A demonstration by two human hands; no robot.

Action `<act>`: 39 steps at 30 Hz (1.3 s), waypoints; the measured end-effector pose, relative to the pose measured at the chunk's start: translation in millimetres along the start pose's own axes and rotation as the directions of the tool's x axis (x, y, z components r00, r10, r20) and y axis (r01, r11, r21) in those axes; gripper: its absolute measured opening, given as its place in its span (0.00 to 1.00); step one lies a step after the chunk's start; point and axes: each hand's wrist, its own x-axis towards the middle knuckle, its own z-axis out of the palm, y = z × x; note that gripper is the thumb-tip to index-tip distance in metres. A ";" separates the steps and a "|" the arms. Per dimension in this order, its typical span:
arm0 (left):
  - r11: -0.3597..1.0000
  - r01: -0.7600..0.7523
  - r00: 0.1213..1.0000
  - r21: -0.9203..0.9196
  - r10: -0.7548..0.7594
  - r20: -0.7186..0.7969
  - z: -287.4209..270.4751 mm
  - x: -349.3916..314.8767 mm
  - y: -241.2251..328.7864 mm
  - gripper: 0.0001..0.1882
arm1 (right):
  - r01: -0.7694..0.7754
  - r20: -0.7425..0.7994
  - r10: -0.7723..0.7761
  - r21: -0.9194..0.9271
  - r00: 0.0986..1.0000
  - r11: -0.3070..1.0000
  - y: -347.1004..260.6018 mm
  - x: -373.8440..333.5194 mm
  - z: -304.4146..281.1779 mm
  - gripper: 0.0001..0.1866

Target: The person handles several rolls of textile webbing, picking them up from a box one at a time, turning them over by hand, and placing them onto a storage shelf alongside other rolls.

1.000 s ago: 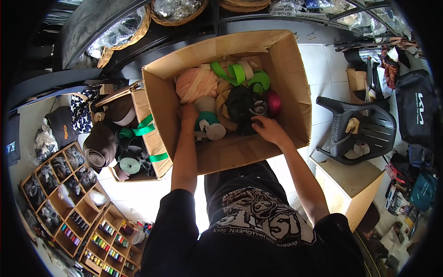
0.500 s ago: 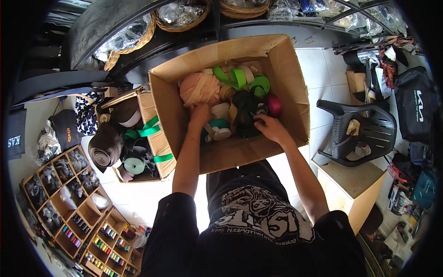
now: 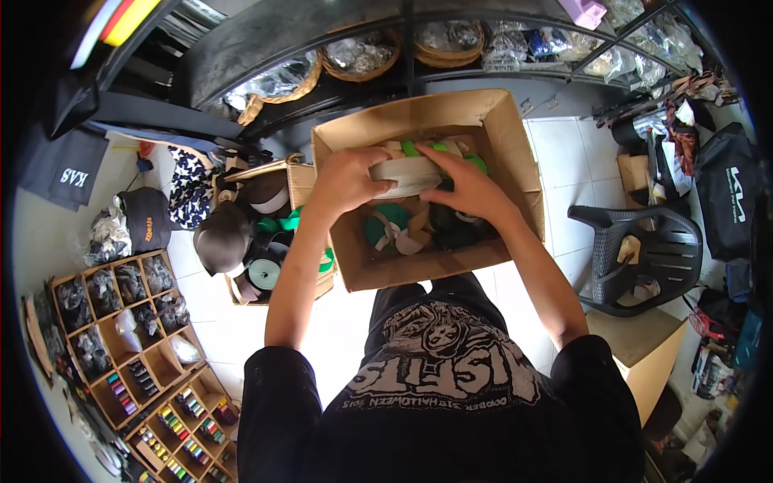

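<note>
A thick roll of off-white webbing tape [image 3: 409, 175] is held between my two hands above an open cardboard box [image 3: 439, 276]. My left hand [image 3: 353, 182] grips the roll's left side, thumb toward me. On its right side my right hand [image 3: 469, 187] closes, fingers on the far edge and thumb on the near one. Inside the box, a dark green roll [image 3: 383, 222] with loose beige strips lies below my hands. Bright green ribbon [image 3: 477, 163] shows behind the right hand. Black material sits near the box's right side; the hands hide part of the contents.
A second cardboard box [image 3: 303, 183] with dark and green rolls stands to the left. Farther left is a wooden compartment rack [image 3: 165, 366] with thread spools and bagged items. Wicker baskets [image 3: 451, 56] line the shelf ahead. A black plastic chair [image 3: 636, 262] lies at the right.
Both hands have come up from among the rolls and closer together, lifting the off-white roll. The view has shifted, so the box sits farther right in the picture.
</note>
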 end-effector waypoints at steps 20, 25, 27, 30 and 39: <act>0.737 -0.414 0.803 -0.534 0.020 -0.595 -189.5 -88.3 79.5 0.17 | 0.566 -0.028 -0.569 -0.078 0.822 0.821 -188.3 45.7 -117.7 0.28; 0.737 -0.462 0.758 -0.494 0.039 -0.651 -202.8 -104.9 89.0 0.18 | 0.560 0.004 -0.598 0.343 0.802 0.754 -198.7 37.1 -78.0 0.45; 0.708 -0.476 0.742 -0.522 0.005 -0.670 -207.9 -108.1 90.2 0.19 | 0.575 0.026 -0.595 0.230 0.803 0.785 -201.4 38.8 -76.4 0.48; 0.719 -0.490 0.707 -0.494 -0.003 -0.707 -214.1 -113.2 90.1 0.19 | 0.470 0.065 -0.510 0.301 0.858 0.830 -203.7 40.1 -87.3 0.41; 0.817 -0.382 0.723 -0.432 -0.027 -0.690 -224.7 -142.8 88.4 0.18 | 0.730 0.067 -0.763 -0.358 0.643 0.583 -248.0 34.0 -177.8 0.20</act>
